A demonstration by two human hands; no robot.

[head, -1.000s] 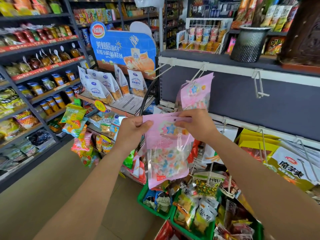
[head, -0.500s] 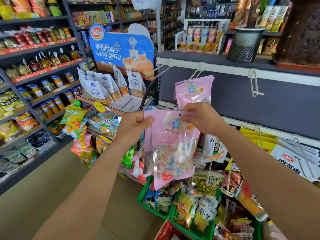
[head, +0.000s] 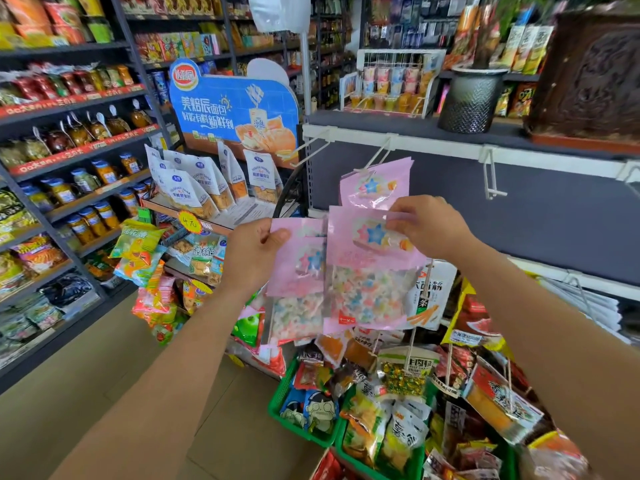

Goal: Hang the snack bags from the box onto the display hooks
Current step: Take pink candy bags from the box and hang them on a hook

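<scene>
My left hand (head: 254, 252) grips the top left corner of a pink candy bag (head: 298, 282) with a clear window full of pastel star candies. My right hand (head: 431, 226) pinches the top of a second pink candy bag (head: 372, 271), which overlaps the first on its right side. Just above them a third pink bag (head: 375, 183) hangs on a white display hook (head: 379, 155) fixed to the rail of the grey panel. An empty white hook (head: 306, 147) sticks out to the left of it, another empty hook (head: 491, 174) to the right. The box is not in view.
Green baskets (head: 287, 393) packed with snack packs stand below my hands. More snack bags hang on lower hooks at right (head: 429, 296). A blue bread display stand (head: 235, 112) is to the left, and dark shelves of jars (head: 69, 168) line the aisle. A dark pot (head: 471, 98) sits on the top shelf.
The two bags, held together as one stack before, have slid apart: my right hand lifted its bag up and right toward the hanging bag, while my left hand keeps the other.
</scene>
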